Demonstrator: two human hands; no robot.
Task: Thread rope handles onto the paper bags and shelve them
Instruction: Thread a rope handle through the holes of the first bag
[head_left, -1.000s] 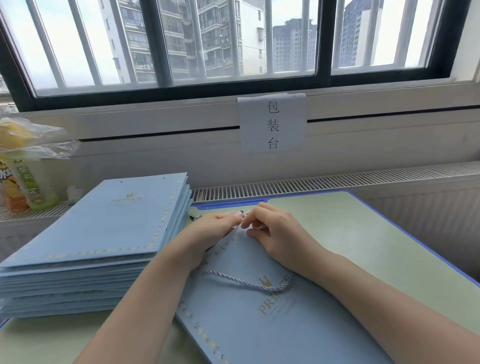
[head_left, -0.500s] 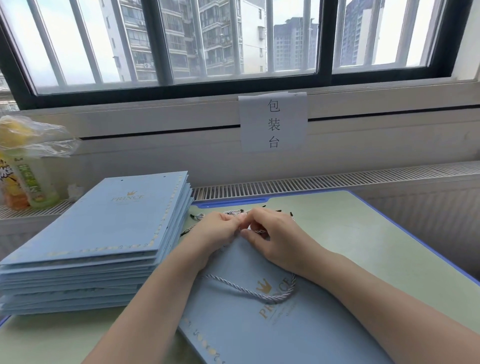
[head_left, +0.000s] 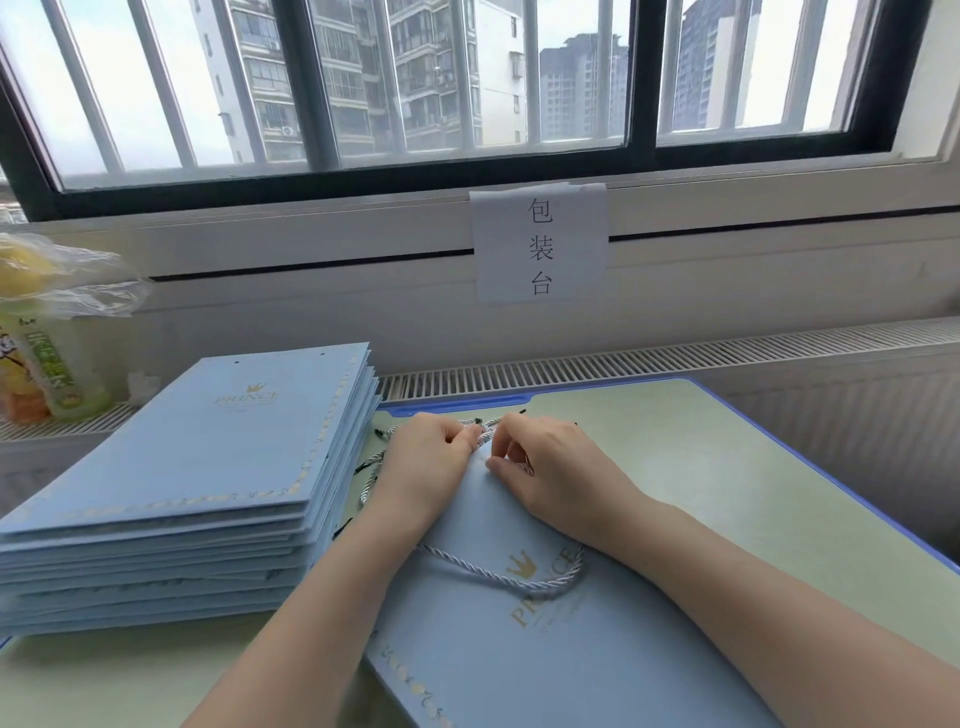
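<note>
Threading step: both hands, left (head_left: 431, 457) and right (head_left: 550, 467), fingers curled, pinch the rope (head_left: 483, 434) at the top edge of the bag (head_left: 519, 649) lying flat on the bench (head_left: 727, 493). Judged next: feed the rope end through a hole.

One flat blue paper bag (head_left: 519, 639) lies near the middle of the table (head_left: 727, 493). One stack of the same bags (head_left: 208, 467) stands to the left; its layers are too many and too close to count. One rope handle (head_left: 498, 577) loops over the single bag, and several loose ropes (head_left: 376, 460) lie between bag and stack, their number unclear. Two hands work at the bag's far edge: left hand (head_left: 426, 467), right hand (head_left: 556, 467). One paper sign (head_left: 540, 244) hangs below the window, and one bottle (head_left: 47, 364) stands far left.
</note>
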